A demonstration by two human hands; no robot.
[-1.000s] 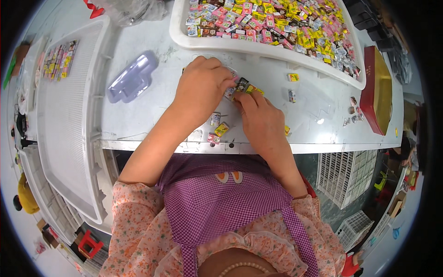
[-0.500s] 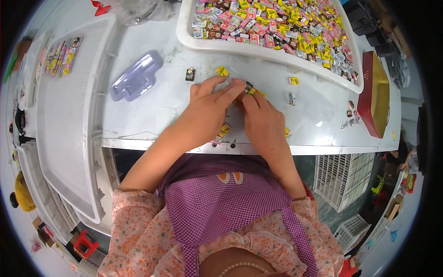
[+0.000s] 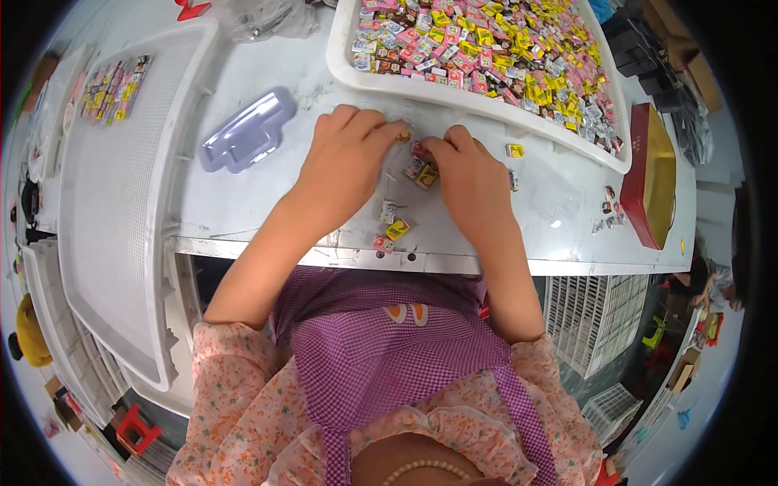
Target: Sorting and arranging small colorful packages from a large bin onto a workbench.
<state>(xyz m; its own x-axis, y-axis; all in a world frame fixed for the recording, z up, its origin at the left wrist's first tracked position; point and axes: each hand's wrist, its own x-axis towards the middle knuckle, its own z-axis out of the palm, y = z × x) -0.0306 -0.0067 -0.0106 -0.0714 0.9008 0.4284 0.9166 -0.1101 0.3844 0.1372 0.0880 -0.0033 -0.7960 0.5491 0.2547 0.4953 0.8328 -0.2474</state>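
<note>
My left hand point(image 3: 340, 154) has its thumb and forefinger pinched on a small yellow box point(image 3: 403, 135), mostly hidden by the fingertips. Just to its right, the fingertips of my right hand point(image 3: 474, 174) close on a small pink box point(image 3: 418, 149). Touching or almost touching that pink box are a whitish-black box point(image 3: 414, 168) and a brown-and-yellow box point(image 3: 426, 176). Nearer the table's front edge lie a white box point(image 3: 388, 211), a yellow box point(image 3: 397, 230) and a pink box point(image 3: 383, 243).
A white tray point(image 3: 478, 101) heaped with small coloured boxes stands at the back. A clear plastic mould point(image 3: 247, 134) lies left of my hands, beside a white mesh tray point(image 3: 113, 227) bearing a bundle of boxes point(image 3: 117, 89). To the right are a red-and-gold box point(image 3: 648, 178) and loose pieces.
My hands have moved apart, uncovering several small boxes between them. The left hand has shifted left and away from me. The black box left of it is now hidden.
</note>
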